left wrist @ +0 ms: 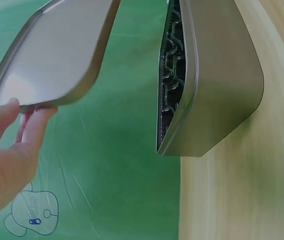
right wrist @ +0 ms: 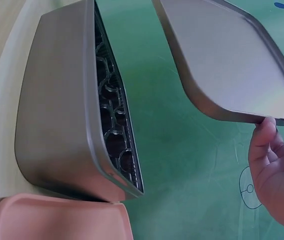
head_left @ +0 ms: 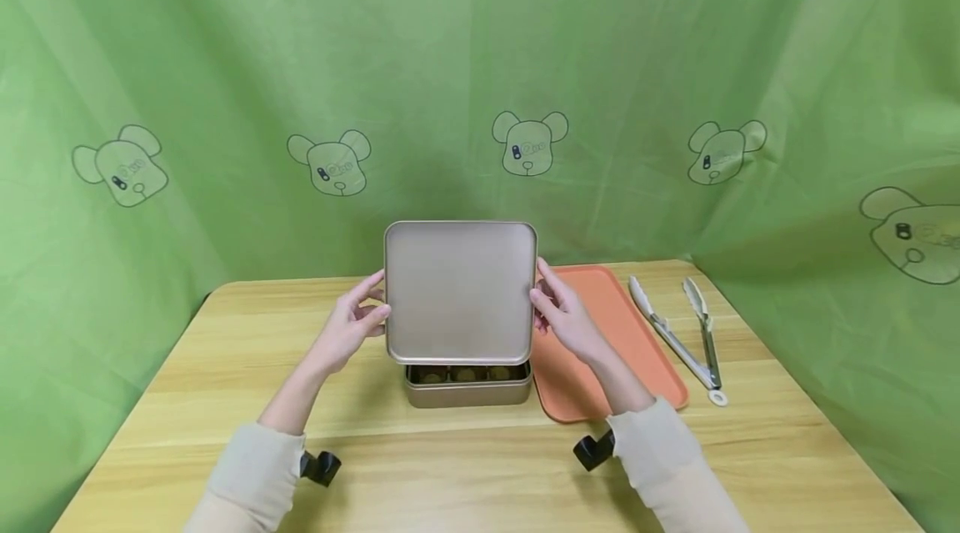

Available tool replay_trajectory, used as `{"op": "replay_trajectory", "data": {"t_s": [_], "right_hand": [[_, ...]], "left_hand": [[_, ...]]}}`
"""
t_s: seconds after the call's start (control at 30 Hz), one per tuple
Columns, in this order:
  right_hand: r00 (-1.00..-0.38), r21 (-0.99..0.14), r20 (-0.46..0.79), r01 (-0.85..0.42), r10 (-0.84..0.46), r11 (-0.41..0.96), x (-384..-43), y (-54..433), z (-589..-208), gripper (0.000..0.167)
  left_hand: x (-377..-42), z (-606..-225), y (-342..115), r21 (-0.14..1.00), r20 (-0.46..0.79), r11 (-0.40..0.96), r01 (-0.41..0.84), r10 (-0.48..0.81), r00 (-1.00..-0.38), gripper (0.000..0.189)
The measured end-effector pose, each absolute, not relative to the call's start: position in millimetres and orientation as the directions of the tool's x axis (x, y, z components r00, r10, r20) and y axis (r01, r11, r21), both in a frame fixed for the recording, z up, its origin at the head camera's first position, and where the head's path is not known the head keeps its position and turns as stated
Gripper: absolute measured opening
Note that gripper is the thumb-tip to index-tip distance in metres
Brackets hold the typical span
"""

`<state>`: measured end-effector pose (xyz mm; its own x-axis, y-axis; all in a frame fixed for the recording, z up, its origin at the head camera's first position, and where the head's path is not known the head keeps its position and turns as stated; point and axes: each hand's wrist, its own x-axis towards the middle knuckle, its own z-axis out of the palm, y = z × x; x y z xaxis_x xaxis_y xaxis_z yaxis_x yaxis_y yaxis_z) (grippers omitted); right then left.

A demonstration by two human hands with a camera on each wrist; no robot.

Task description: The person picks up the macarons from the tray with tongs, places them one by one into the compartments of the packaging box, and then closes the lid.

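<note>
A square metal lid is held up and tilted, its rimmed inner face turned to the head camera. My left hand pinches its left edge between thumb and fingers. At the opposite edge, my right hand grips the lid the same way. Below stands a metal tin of the same bronze-grey colour, uncovered on the table. Both wrist views show a gap between lid and tin. Inside the tin lies a clear plastic insert with round compartments holding dark pieces, whose kind I cannot tell. The lid hides the tin's back part from the head view.
An orange tray lies just right of the tin, partly under my right forearm. Farther right, metal tongs lie spread on the wooden table. A green curtain with bear-head drawings hangs behind and at both sides.
</note>
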<state>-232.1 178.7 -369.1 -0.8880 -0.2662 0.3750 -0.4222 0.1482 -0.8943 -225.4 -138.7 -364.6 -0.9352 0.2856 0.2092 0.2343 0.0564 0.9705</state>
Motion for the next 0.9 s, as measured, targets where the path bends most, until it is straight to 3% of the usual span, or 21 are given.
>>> {"op": "replay_trajectory", "data": {"t_s": [0.23,0.33,0.5,0.67,0.77,0.9], "right_hand": [[-0.838,-0.821,0.479,-0.533,-0.26,0.203,-228,178,-374,0.055],[-0.814,-0.788,0.525,-0.575,-0.248,0.219,-225,176,-372,0.054],[-0.774,-0.724,0.59,-0.633,-0.23,0.275,-213,172,-358,0.05],[-0.732,-0.628,0.648,-0.669,-0.208,0.397,-215,172,-362,0.048],[-0.746,-0.635,0.624,-0.657,-0.231,0.407,-222,175,-372,0.051],[-0.799,-0.702,0.53,-0.601,-0.284,0.382,-225,177,-380,0.077]], "left_hand": [[-219,-360,-135,0.849,0.336,0.34,0.404,0.243,-0.91,0.054],[-217,-356,-135,0.826,0.298,0.41,0.387,0.265,-0.917,0.053],[-217,-352,-138,0.904,0.152,0.342,0.258,0.307,-0.94,0.052],[-216,-350,-137,0.976,0.03,0.191,0.1,0.34,-0.94,0.073],[-215,-351,-135,0.991,0.012,0.123,0.054,0.322,-0.947,0.08],[-215,-355,-130,0.993,0.048,0.09,0.077,0.292,-0.955,0.077]]}}
